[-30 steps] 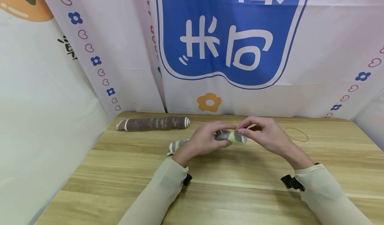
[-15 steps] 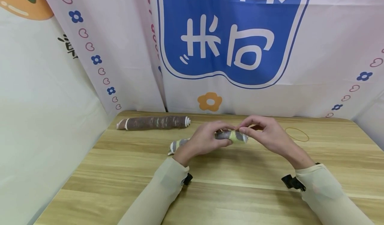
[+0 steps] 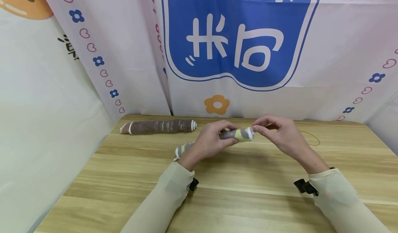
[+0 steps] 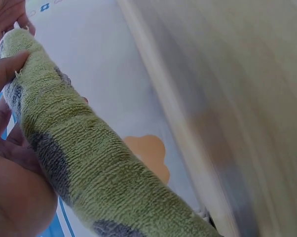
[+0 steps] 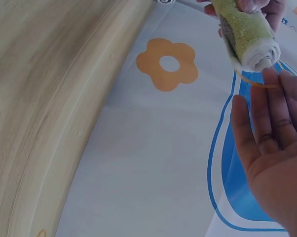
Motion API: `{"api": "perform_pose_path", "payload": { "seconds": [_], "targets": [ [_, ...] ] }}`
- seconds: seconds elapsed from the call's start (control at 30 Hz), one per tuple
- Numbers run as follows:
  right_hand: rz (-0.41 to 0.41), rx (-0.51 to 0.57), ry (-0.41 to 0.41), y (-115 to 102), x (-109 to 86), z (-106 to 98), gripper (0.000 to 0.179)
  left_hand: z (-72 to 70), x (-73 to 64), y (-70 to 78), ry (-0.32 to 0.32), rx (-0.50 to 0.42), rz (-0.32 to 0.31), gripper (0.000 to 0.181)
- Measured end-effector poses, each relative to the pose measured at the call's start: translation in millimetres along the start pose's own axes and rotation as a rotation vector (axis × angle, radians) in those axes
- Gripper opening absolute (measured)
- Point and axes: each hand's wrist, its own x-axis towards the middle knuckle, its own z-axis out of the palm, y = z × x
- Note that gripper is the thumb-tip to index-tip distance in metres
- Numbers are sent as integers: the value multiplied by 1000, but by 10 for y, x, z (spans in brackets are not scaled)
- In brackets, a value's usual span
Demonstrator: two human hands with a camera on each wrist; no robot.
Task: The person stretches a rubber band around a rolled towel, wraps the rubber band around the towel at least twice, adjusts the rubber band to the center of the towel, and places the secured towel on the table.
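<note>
A rolled towel (image 3: 243, 135), yellow-green with grey patches and a white spiral end, is gripped near its right part by my left hand (image 3: 210, 140). Its right end tilts up, while the left end stays low by the tabletop. In the left wrist view the towel roll (image 4: 104, 148) runs diagonally past the thumb. My right hand (image 3: 284, 136) is at the roll's right end. Seen from the right wrist, its thumb and index finger pinch a thin yellow rubber band (image 5: 256, 84), which loops by the white end of the roll; the other fingers are extended.
A second rolled towel (image 3: 161, 126), dark brown with white ends, lies at the table's back left. Another yellow rubber band (image 3: 318, 139) rests on the wooden table (image 3: 236, 205) behind the right wrist. A printed cloth (image 3: 136, 70) hangs behind the table's back edge.
The towel's right end has risen and tilted upward in my left hand. My right hand has shifted from the top of the roll to just off its right end.
</note>
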Motion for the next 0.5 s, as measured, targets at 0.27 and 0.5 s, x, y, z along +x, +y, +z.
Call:
{"api": "perform_pose_path", "payload": {
  "seconds": [0.27,0.5],
  "targets": [
    [41,26,-66,9,8,-5,6,-77,5,-3,26,-16,-51,31],
    [73,16,-105,-4,16,1,7,-89,-3,-18,77,-12,-63,28]
  ]
}}
